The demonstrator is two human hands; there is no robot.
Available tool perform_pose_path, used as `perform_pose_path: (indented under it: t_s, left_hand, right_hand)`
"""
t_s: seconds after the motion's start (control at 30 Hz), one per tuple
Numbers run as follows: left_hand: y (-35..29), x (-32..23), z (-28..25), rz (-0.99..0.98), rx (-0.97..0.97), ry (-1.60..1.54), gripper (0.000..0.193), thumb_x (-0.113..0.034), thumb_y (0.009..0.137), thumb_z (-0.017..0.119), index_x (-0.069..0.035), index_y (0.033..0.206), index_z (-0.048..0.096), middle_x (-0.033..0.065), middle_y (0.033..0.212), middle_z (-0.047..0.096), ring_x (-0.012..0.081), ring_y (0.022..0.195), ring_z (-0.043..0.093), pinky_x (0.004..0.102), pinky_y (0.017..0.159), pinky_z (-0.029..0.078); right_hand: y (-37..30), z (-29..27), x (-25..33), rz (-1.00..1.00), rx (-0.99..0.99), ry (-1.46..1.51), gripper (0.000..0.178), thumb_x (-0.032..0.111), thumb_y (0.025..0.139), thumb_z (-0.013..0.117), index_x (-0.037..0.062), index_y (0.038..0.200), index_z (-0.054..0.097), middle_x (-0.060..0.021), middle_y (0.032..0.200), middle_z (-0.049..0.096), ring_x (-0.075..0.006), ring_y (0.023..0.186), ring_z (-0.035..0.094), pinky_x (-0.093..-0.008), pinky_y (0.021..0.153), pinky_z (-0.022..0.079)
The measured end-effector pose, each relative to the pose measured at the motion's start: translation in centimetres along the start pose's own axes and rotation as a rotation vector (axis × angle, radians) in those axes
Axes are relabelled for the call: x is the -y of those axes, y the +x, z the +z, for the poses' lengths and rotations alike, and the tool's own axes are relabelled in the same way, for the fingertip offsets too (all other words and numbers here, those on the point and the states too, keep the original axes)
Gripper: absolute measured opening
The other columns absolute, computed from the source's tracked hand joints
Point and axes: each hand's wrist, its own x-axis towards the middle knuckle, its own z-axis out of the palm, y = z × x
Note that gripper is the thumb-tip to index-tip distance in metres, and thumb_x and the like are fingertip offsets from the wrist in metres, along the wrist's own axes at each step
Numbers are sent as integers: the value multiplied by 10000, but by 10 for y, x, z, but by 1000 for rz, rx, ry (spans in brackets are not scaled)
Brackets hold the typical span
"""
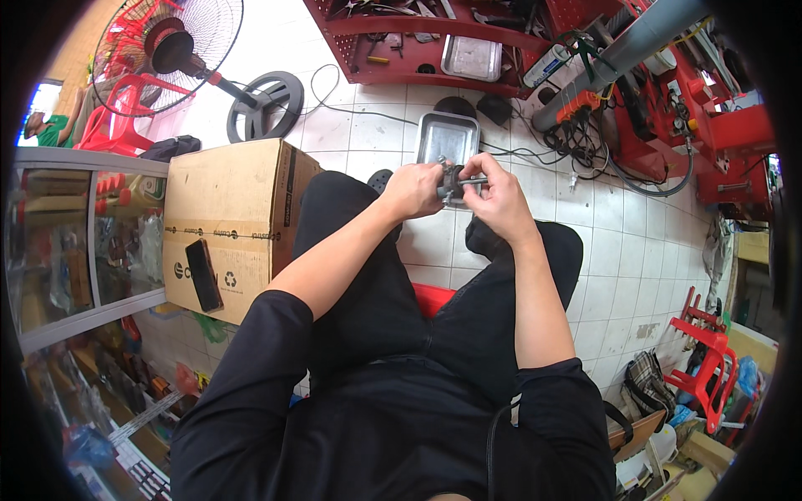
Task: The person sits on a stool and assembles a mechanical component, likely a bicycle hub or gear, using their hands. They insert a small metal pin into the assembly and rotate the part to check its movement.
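Observation:
My left hand [413,191] is closed around a small dark grey metal part with short projecting stubs [451,194], held up between my knees. From the other side, my right hand [505,203] pinches a thin metal rod [477,180] whose inner end meets the part. Whether the rod belongs to the part or is a separate tool, I cannot tell. Fingers hide much of both. Just beyond my hands, a shallow metal tray [449,138] sits on the tiled floor.
A cardboard box [225,188] with a phone [204,275] on top stands at my left, beside a glass cabinet [125,238]. Beyond are a standing fan [173,53] and a red tool rack [401,52]. Cables [576,150] and red machinery [731,138] lie right.

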Motion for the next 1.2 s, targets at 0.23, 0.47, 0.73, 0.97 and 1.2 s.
perform_pose_path:
  t_s: [0.23, 0.47, 0.73, 0.97, 1.2]
  left_hand:
    - [0, 0, 0, 10, 4, -20, 349, -182, 661, 666, -30, 958, 560, 143, 775, 632, 351, 695, 625, 438, 615, 507]
    - [-1, -2, -1, 14, -24, -40, 390, -180, 662, 663, -32, 1006, 554, 145, 777, 633, 351, 687, 624, 436, 604, 508]
    - [-1, -3, -2, 12, -30, -36, 368, -174, 668, 658, -28, 992, 563, 151, 772, 632, 349, 690, 626, 433, 607, 509]
    - [-1, 5, 3, 2, 7, -19, 395, -191, 678, 672, -35, 1023, 559, 158, 793, 637, 356, 709, 623, 434, 621, 504]
    - [0, 1, -4, -9, 57, -103, 451, -206, 675, 698, -37, 1072, 564, 167, 815, 640, 364, 749, 616, 429, 660, 495]
  right_hand:
    - [-1, 0, 4, 31, 21, -50, 187, 40, 754, 590, 46, 918, 502, -113, 779, 636, -254, 577, 575, -359, 554, 443]
    - [-1, 1, 5, -19, -11, -79, 170, 50, 771, 578, 35, 921, 499, -159, 822, 646, -350, 700, 622, -394, 612, 469]
    - [0, 2, 2, -20, -35, -73, 164, 64, 773, 581, 34, 918, 512, -158, 797, 643, -335, 674, 621, -390, 603, 466]
    - [-1, 2, 5, -12, -61, -25, 211, 71, 754, 613, 55, 961, 577, -100, 791, 638, -192, 578, 559, -306, 544, 438]
    - [-1, -7, -9, -32, -54, -23, 195, 100, 720, 677, 42, 905, 657, -81, 762, 613, -164, 628, 573, -277, 573, 459]
